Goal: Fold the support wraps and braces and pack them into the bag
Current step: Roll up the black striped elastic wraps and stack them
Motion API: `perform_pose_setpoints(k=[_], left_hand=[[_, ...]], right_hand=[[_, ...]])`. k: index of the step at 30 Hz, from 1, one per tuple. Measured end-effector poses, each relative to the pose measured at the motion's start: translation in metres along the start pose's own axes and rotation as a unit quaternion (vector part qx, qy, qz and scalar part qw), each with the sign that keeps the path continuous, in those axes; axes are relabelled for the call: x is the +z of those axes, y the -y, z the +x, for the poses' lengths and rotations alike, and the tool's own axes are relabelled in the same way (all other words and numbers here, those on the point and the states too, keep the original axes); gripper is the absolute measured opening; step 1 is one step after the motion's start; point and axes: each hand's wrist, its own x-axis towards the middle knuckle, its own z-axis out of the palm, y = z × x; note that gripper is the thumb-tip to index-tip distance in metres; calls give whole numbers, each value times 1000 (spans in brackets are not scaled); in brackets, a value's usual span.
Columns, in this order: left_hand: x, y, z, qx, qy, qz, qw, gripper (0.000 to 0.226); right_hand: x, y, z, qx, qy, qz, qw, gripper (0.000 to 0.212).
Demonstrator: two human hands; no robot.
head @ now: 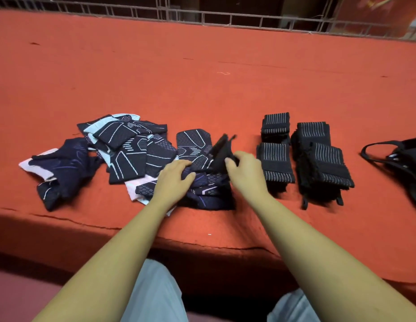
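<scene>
Left hand: our left hand, just left of the frame's centre, lies on a navy brace with the fingers spread loosely over the cloth rather than closed round it.
Right hand: our right hand, just right of centre, has its fingers curled on a black wrap. The wrap's free end stands up off the cloth, blurred.
Unfolded pile: the loose braces, navy with pale line patterns and some light linings, lie in an overlapping heap at centre left. The heap reaches under our left hand.
Folded stacks: the striped wraps, black with thin white lines, sit folded right of centre in two rows side by side. The row further right is partly slumped.
Bag: the black bag lies at the right edge of the frame, well apart from the heap and near the stacks, with a strap looped towards them. It is cut off by the frame, and we cannot tell what it holds.
Surface: a red table carries everything.
Background: a metal railing runs along the top.
Foreground: our pale trousers show at the bottom.
</scene>
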Motion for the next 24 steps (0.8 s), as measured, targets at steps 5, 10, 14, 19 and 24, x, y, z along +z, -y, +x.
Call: perform_pose_setpoints(k=[5, 10, 14, 19, 24], left_hand=[[-13, -23, -3, -54, 8, -202, 978, 46], [-16, -66, -20, -55, 60, -359, 930, 26], [-7, -72, -26, -89, 139, -417, 894, 33], [6, -73, -32, -137, 189, -462, 855, 56], [10, -78, -39, -138, 191, -516, 823, 29]], right_hand=[[-32, 7, 2, 4, 61, 120, 991, 27], [-36, 1, -23, -8, 188, 199, 962, 26], [-38, -7, -35, -44, 238, 226, 944, 23], [-42, -22, -48, -101, 250, 194, 943, 25], [-43, -32, -56, -52, 193, 266, 943, 14]])
